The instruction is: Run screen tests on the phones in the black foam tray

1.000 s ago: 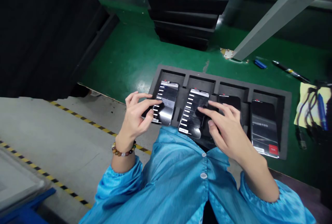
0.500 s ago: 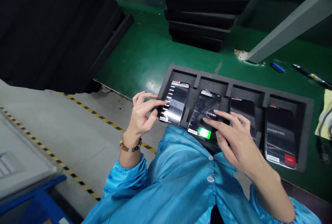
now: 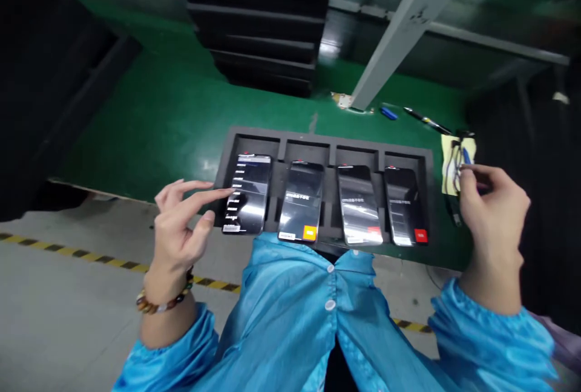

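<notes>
A black foam tray (image 3: 327, 141) holds several smartphones. The leftmost phone (image 3: 247, 195) shows a text list, and the index fingertip of my left hand (image 3: 179, 228) is at that screen's left edge; the other fingers are apart and hold nothing. Beside it lies a phone (image 3: 300, 201) with an orange box on its screen. The third phone (image 3: 360, 204) and the rightmost phone (image 3: 403, 205) show red boxes. Right of the tray, my right hand (image 3: 494, 216) pinches a dark cable (image 3: 457, 159) that lies over a yellow paper (image 3: 447, 165).
Stacked black foam trays (image 3: 267, 41) stand at the back of the green table (image 3: 172, 120). A grey metal post (image 3: 394, 35) rises behind the tray. A blue cap (image 3: 388, 113) and a black pen (image 3: 424, 118) lie near the yellow paper.
My right hand has left the second phone and moved right to the cable. That phone's green box is now orange. My left hand stays at the first phone; the view has swung right.
</notes>
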